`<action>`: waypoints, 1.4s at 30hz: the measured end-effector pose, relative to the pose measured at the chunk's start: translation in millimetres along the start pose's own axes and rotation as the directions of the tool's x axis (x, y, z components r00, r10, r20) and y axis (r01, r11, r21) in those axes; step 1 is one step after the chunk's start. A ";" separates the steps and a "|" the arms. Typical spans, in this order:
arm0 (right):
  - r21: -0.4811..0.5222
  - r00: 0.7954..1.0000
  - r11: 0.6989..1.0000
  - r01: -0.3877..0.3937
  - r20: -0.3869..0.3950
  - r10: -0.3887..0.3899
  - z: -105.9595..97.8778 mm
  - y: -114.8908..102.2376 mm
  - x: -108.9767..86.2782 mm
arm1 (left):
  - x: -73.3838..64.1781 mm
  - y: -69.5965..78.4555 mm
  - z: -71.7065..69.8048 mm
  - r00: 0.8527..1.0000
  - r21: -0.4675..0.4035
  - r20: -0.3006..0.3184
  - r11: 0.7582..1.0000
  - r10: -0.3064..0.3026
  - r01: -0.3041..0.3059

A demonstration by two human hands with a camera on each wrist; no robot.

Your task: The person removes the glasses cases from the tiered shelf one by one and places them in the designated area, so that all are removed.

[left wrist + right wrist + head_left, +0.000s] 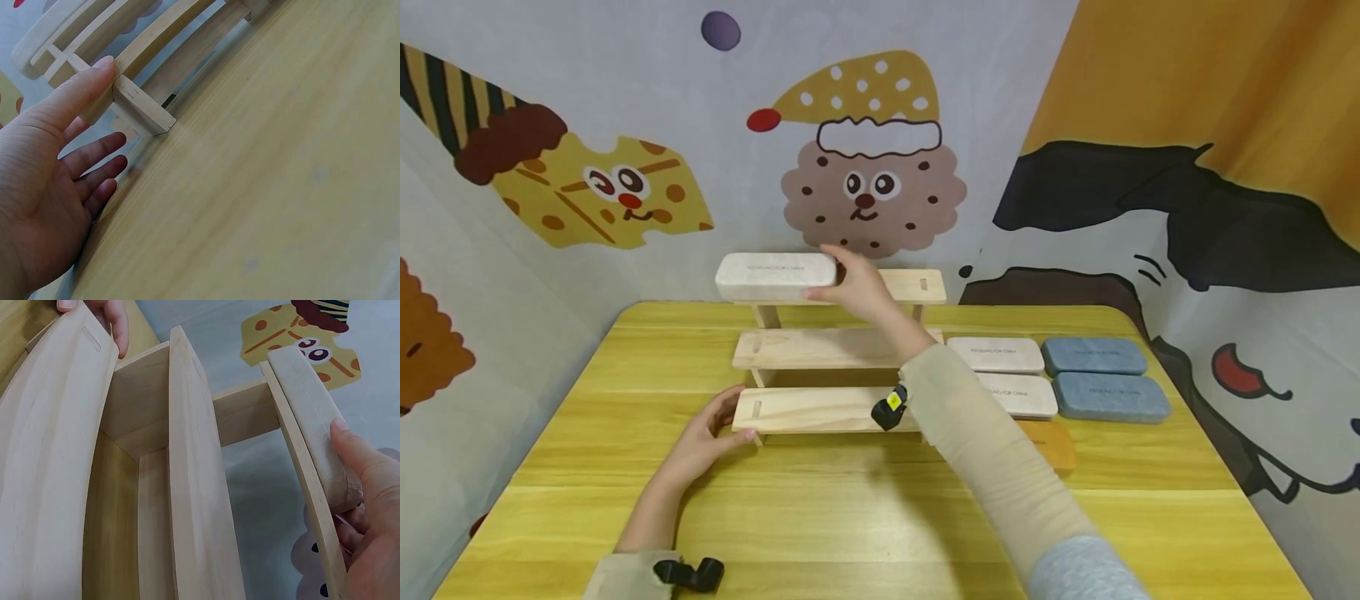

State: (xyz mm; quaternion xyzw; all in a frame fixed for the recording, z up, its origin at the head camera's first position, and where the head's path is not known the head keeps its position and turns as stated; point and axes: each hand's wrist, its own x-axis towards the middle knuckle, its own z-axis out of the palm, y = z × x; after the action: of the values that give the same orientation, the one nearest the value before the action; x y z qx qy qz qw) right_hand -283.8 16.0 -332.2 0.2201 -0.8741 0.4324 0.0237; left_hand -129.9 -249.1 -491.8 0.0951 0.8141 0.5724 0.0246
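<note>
A three-tier wooden display rack (823, 348) stands on the table. On the left part of its top tier lies a white, rounded glasses case (775, 275) with small print on its lid. My right hand (861, 287) grips that case by its right end, thumb at the front edge; in the right wrist view the case (309, 419) lies along the top board. At the bottom tier's left end, my left hand (703, 442) holds the board between thumb and index finger. The left wrist view shows its other fingers (100, 169) loosely bent beside the rack's leg.
Right of the rack, two more white cases (995, 354) and two blue cases (1093, 356) lie on the wooden table (820, 525). An orange case (1054, 446) is partly hidden by the right sleeve. A cartoon-printed cloth (737, 183) hangs behind.
</note>
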 end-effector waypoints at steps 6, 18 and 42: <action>-0.010 1.000 1.000 -0.009 -0.017 0.009 0.4 -1.3 0.2 | 0.9 -0.6 -0.4 1.000 -0.003 -0.003 1.000 -0.003 0.003; 0.021 0.999 1.000 -0.007 -0.032 0.008 -3.9 1.6 -7.0 | 0.6 -1.6 -0.6 1.000 0.009 -0.012 1.000 -0.001 0.001; 0.118 0.996 0.989 0.087 -0.042 -0.083 -28.4 0.7 -33.4 | 1.3 -0.4 -0.7 1.000 -0.003 -0.008 1.000 0.004 -0.004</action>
State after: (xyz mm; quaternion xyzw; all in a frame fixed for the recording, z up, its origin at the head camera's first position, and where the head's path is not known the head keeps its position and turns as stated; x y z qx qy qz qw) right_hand -258.2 50.3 -322.7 0.2501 -0.8358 0.4867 0.0448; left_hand -131.3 -249.6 -491.8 0.0941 0.8132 0.5740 0.0203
